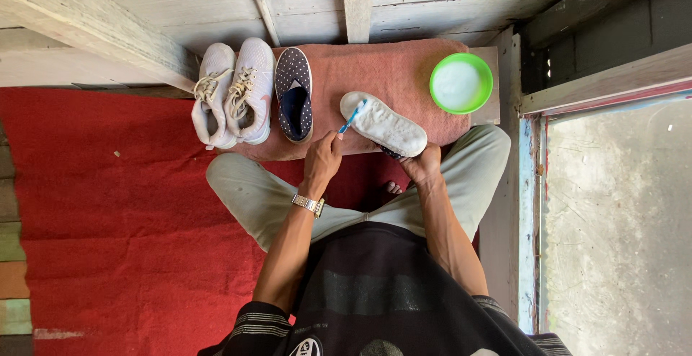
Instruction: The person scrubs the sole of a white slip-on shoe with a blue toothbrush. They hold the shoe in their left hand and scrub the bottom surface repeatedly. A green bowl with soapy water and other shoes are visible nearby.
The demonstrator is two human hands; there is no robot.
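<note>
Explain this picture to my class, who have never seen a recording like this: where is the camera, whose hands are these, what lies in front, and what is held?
The single camera sits on a person's head, looking down at their own bare hands. The left hand holds a blue brush against the white sole of a shoe, which the right hand steadies. They work over a pink towel on a low board. Also on it: a pair of white sneakers, a dark dotted shoe and a green bowl of whitish liquid.

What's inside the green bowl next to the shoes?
The green bowl holds a pale, whitish foamy liquid up to near its rim. The bowl's bottom is covered by it, so anything submerged cannot be seen.
</note>
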